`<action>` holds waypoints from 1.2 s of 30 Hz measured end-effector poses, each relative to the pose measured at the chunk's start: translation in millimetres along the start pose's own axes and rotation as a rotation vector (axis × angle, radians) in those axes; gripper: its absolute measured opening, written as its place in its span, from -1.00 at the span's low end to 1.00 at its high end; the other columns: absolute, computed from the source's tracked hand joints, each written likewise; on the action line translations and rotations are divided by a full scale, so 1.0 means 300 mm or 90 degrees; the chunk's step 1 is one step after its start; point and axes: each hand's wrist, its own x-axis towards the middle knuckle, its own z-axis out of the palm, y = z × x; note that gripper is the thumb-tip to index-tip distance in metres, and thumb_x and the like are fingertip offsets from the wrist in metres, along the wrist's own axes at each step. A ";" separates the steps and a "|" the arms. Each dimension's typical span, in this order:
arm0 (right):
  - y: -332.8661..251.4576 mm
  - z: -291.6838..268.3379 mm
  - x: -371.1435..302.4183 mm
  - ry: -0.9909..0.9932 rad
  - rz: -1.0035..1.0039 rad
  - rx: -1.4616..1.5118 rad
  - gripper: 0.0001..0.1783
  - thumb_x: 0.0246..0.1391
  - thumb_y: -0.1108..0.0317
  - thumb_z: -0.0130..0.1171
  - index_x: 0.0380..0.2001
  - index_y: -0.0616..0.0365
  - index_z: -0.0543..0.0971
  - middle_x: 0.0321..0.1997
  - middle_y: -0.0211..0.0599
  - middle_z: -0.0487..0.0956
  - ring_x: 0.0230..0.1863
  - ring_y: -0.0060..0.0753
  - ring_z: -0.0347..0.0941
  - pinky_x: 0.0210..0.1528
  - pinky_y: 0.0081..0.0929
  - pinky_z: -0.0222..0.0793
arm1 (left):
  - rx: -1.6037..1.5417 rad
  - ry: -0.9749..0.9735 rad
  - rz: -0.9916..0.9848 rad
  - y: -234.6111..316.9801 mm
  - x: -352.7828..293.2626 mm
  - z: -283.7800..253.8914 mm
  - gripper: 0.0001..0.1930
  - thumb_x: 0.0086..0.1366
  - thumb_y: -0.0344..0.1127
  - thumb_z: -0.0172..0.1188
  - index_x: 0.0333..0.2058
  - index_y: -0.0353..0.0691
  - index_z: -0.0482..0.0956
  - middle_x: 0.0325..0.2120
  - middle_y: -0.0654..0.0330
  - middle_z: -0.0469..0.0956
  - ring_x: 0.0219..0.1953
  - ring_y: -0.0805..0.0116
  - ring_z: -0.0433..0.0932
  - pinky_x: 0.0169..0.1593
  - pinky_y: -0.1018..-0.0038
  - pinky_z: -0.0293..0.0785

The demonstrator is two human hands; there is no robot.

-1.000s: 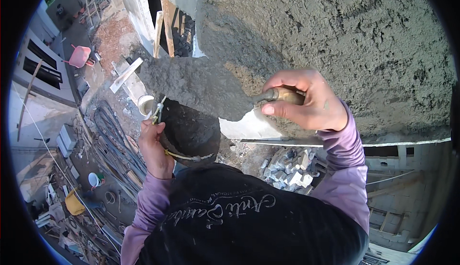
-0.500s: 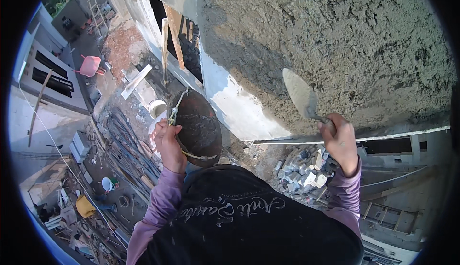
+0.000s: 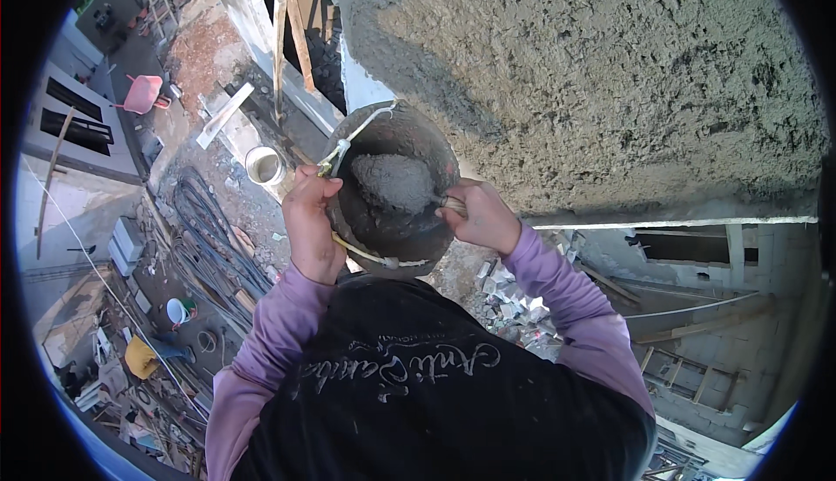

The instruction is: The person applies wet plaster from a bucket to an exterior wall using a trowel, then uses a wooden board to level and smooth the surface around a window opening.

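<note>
My left hand (image 3: 312, 220) is closed round the rope handle (image 3: 350, 143) of a dark bucket (image 3: 416, 250), held up in front of my chest. Inside the bucket lies wet grey mortar, and a heap of it (image 3: 392, 181) covers the blade of a trowel, whose edges I cannot make out. My right hand (image 3: 483, 217) grips the trowel's handle (image 3: 454, 206) at the bucket's right rim. Just beyond the bucket stands a wall (image 3: 592, 89) coated with rough grey mortar.
Far below on the left are a pink wheelbarrow (image 3: 144, 94), a white pail (image 3: 264, 166), coiled black hoses (image 3: 205, 228) and a person in a yellow top (image 3: 141, 357). Broken blocks (image 3: 514, 300) lie in a pile beneath the wall's lower edge (image 3: 679, 222). A window opening (image 3: 326, 54) breaks the wall at upper left.
My right hand has brought the trowel from the wall down and left into the bucket, and its blade now carries mortar. The left hand has shifted the bucket up and to the right.
</note>
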 end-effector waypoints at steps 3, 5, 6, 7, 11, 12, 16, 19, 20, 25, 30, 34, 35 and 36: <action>-0.147 -0.223 -0.002 0.032 -0.053 0.017 -0.72 -0.16 0.36 0.37 -0.43 0.35 0.55 -0.50 0.03 0.49 -0.51 0.08 0.46 -0.40 -0.17 0.35 | -0.100 0.027 -0.024 0.013 -0.028 0.007 -0.72 0.14 -0.46 0.01 -0.13 -0.19 0.43 -0.28 0.27 0.48 -0.22 0.40 0.50 -0.05 0.46 0.43; -0.264 -0.373 0.023 -0.026 -0.024 0.000 -0.67 -0.21 0.36 0.44 -0.41 0.33 0.55 -0.55 -0.09 0.46 -0.58 -0.07 0.40 -0.49 -0.27 0.28 | -0.111 0.057 -0.028 0.022 -0.041 -0.029 -0.70 0.14 -0.48 0.01 -0.10 -0.23 0.45 -0.25 0.25 0.51 -0.23 0.38 0.52 -0.06 0.45 0.47; -0.292 -0.430 0.036 -0.033 -0.074 -0.005 -0.68 -0.20 0.39 0.46 -0.43 0.32 0.53 -0.57 -0.20 0.43 -0.59 -0.29 0.33 -0.52 -0.37 0.21 | -0.106 0.072 -0.012 0.038 -0.055 -0.035 -0.74 0.15 -0.47 0.01 -0.15 -0.22 0.45 -0.29 0.26 0.50 -0.25 0.39 0.52 -0.08 0.45 0.48; -0.313 -0.478 0.053 -0.039 -0.125 -0.009 -0.67 -0.19 0.42 0.48 -0.45 0.31 0.50 -0.59 -0.32 0.39 -0.61 -0.51 0.25 -0.55 -0.47 0.14 | -0.101 0.089 0.006 0.044 -0.060 -0.047 -0.78 0.15 -0.47 0.01 -0.19 -0.22 0.45 -0.33 0.28 0.49 -0.28 0.40 0.52 -0.09 0.45 0.48; -0.312 -0.612 0.130 -0.145 -0.033 0.285 -0.83 0.02 0.42 0.33 -0.45 0.30 0.56 -0.59 -0.39 0.50 -0.60 -0.66 0.38 -0.54 -0.63 0.27 | 0.062 0.192 0.151 0.042 -0.063 -0.077 -0.96 0.12 -0.49 0.05 -0.43 -0.21 0.41 -0.47 0.38 0.29 -0.40 0.56 0.29 -0.23 0.59 0.21; -0.264 -0.639 0.162 -0.192 0.015 0.324 -0.82 0.10 0.38 0.26 -0.44 0.30 0.57 -0.57 -0.38 0.52 -0.59 -0.65 0.41 -0.52 -0.65 0.32 | 0.087 0.215 0.154 0.060 -0.076 -0.037 -0.97 0.09 -0.50 0.07 -0.50 -0.25 0.42 -0.45 0.38 0.25 -0.40 0.57 0.18 -0.25 0.58 0.10; 0.035 -0.712 0.248 -0.015 0.209 0.349 -0.64 0.26 0.15 0.04 -0.43 0.24 0.53 -0.59 -0.38 0.50 -0.66 -0.62 0.36 -0.61 -0.67 0.31 | 0.166 0.191 0.216 0.024 -0.032 -0.087 -0.95 0.07 -0.51 0.08 -0.55 -0.31 0.44 -0.41 0.34 0.26 -0.35 0.55 0.22 -0.20 0.59 0.12; 0.017 -0.869 0.011 0.426 0.182 0.213 -0.72 0.26 0.24 0.01 -0.46 0.19 0.51 -0.61 -0.45 0.44 -0.72 -0.68 0.23 -0.70 -0.70 0.12 | 0.116 0.224 0.206 0.032 -0.040 -0.103 -0.95 0.05 -0.57 0.08 -0.55 -0.37 0.48 -0.35 0.28 0.35 -0.22 0.49 0.29 -0.10 0.58 0.18; -0.031 -0.915 -0.117 0.511 0.201 0.073 -0.73 0.26 0.24 0.03 -0.43 0.20 0.53 -0.63 -0.47 0.42 -0.71 -0.71 0.22 -0.70 -0.73 0.08 | 0.140 0.210 0.222 0.032 -0.044 -0.095 -0.92 0.05 -0.57 0.08 -0.60 -0.36 0.45 -0.35 0.27 0.34 -0.22 0.49 0.28 -0.10 0.58 0.17; -0.249 -0.711 -0.235 0.293 0.258 -0.224 -0.82 0.12 0.38 0.16 -0.40 0.34 0.51 -0.63 -0.24 0.41 -0.65 -0.51 0.28 -0.57 -0.50 0.15 | 0.115 0.169 0.168 -0.020 -0.015 -0.063 -0.91 0.04 -0.58 0.07 -0.62 -0.34 0.41 -0.31 0.25 0.36 -0.20 0.48 0.30 -0.07 0.56 0.20; 0.029 -0.141 -0.167 -0.005 0.153 -0.277 -0.73 -0.14 0.25 0.25 -0.40 0.22 0.63 -0.32 0.07 0.56 -0.37 0.11 0.58 -0.29 -0.12 0.52 | 0.069 -0.008 0.104 -0.053 -0.062 0.082 -0.94 0.01 -0.60 0.04 -0.61 -0.40 0.43 -0.25 0.27 0.35 -0.07 0.45 0.31 0.11 0.61 0.12; 0.192 0.200 -0.086 -0.065 0.106 -0.300 -0.82 -0.19 0.33 0.25 -0.55 0.26 0.58 -0.34 0.13 0.56 -0.44 0.12 0.55 -0.36 -0.06 0.46 | 0.104 -0.149 0.108 -0.064 -0.148 0.207 -0.93 0.01 -0.60 0.05 -0.53 -0.50 0.50 -0.26 0.31 0.28 -0.15 0.49 0.25 0.00 0.62 0.12; 0.221 0.204 -0.079 -0.059 0.114 -0.202 -0.81 -0.18 0.34 0.27 -0.55 0.28 0.58 -0.37 0.13 0.56 -0.44 0.11 0.54 -0.37 -0.08 0.44 | 0.144 -0.183 0.107 -0.066 -0.158 0.222 -0.92 0.02 -0.60 0.05 -0.52 -0.52 0.50 -0.27 0.32 0.26 -0.18 0.49 0.23 -0.03 0.61 0.13; 0.237 0.205 -0.083 -0.052 0.127 -0.104 -0.79 -0.17 0.34 0.29 -0.55 0.30 0.58 -0.41 0.12 0.55 -0.44 0.11 0.53 -0.37 -0.10 0.43 | 0.150 -0.163 0.124 -0.064 -0.150 0.233 -0.90 0.03 -0.57 0.05 -0.52 -0.52 0.52 -0.31 0.32 0.24 -0.21 0.49 0.21 -0.07 0.60 0.13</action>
